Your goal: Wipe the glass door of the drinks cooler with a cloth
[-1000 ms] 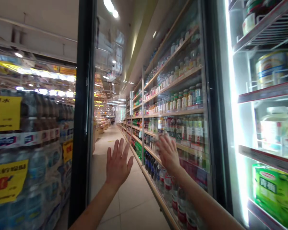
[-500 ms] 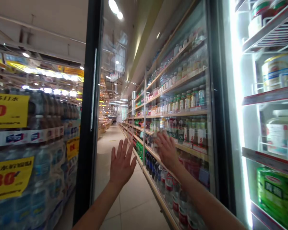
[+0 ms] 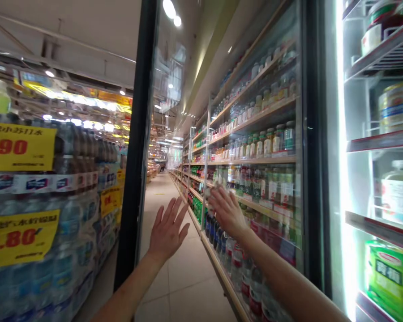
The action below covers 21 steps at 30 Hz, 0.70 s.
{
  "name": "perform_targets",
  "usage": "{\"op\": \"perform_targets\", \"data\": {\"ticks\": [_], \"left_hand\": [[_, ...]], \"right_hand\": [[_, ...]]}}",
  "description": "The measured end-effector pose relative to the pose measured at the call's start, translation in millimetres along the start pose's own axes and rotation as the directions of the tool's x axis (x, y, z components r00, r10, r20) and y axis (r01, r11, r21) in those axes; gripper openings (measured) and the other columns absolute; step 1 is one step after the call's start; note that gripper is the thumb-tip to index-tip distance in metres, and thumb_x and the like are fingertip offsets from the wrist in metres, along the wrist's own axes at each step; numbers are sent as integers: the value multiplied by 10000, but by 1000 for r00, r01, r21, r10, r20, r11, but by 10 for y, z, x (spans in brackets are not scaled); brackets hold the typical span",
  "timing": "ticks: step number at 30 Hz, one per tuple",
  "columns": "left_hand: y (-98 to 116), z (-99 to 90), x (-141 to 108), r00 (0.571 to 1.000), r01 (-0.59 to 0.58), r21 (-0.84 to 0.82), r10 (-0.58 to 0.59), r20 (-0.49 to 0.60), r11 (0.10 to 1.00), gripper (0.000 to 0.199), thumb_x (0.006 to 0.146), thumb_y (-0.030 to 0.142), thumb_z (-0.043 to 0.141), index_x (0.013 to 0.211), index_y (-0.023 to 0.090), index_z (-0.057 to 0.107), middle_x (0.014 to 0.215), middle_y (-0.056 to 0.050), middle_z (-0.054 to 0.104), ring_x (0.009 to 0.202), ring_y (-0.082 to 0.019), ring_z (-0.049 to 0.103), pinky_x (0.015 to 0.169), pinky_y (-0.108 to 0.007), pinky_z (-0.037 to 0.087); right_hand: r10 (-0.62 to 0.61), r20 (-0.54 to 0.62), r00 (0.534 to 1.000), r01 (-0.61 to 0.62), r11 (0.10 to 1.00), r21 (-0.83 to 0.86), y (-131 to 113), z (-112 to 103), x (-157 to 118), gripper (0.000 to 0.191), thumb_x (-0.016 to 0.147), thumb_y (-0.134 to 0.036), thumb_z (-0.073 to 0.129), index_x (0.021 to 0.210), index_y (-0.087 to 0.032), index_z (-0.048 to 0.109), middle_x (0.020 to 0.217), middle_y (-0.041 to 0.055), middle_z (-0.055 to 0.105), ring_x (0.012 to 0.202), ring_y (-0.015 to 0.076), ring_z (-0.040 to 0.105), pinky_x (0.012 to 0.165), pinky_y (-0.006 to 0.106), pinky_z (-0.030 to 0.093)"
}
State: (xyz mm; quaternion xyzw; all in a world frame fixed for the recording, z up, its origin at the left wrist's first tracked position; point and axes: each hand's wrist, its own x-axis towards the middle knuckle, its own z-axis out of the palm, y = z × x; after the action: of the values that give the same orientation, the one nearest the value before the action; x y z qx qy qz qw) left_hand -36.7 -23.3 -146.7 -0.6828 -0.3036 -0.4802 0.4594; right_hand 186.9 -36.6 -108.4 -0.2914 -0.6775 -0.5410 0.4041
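A glass door [image 3: 188, 107] with a black frame stands open before me, and both my hands are against its pane. Toward the left part of the glass, my left hand [image 3: 168, 228] lies flat with its fingers spread, holding nothing. Higher and to the right, my right hand [image 3: 229, 212] presses on the pane. A pale, crumpled cloth [image 3: 208, 195] shows at its fingertips, mostly covered by the hand. Shelves of bottles [image 3: 255, 143] appear in the glass behind my right hand.
To the right is a lit fridge with wire shelves [image 3: 383, 141], jars and a green carton [image 3: 391, 273]. Packs of bottled water [image 3: 70, 223] with yellow price signs [image 3: 20, 235] are stacked at left. A tiled aisle [image 3: 164, 185] shows through the glass.
Both hands have slid left across the pane, closer to the door's left frame edge. The camera view has turned a little to the left.
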Motion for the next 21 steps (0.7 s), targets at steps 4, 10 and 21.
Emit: {"op": "perform_targets", "data": {"ticks": [4,10,21], "left_hand": [[-121,-77,-168,999,39,30,-39,8,999,525,845,272,476,1345,164,355,1402,-149,375,1347,-249,252,1087,-439,216],[-155,-242,-471,995,88,5,-88,56,996,538,848,256,463,1354,141,320,1389,-153,394,1328,-254,296,1072,-451,261],[-202,-659,-668,986,164,-178,-157,50,970,511,845,174,449,1338,154,313,1398,-156,342,1296,-247,345,1020,-397,386]], "right_hand": [[335,-157,929,-346,937,-46,297,22,393,407,876,-181,350,1261,-163,482,1348,115,475,1369,223,229,1074,452,253],[-80,80,994,73,994,82,-331,95,127,381,853,-172,421,1219,-202,523,1367,43,467,1391,205,154,1118,423,192],[-16,98,995,2,990,144,-564,380,1046,392,873,-199,413,1257,-176,486,1401,76,421,1394,218,139,1121,470,160]]}}
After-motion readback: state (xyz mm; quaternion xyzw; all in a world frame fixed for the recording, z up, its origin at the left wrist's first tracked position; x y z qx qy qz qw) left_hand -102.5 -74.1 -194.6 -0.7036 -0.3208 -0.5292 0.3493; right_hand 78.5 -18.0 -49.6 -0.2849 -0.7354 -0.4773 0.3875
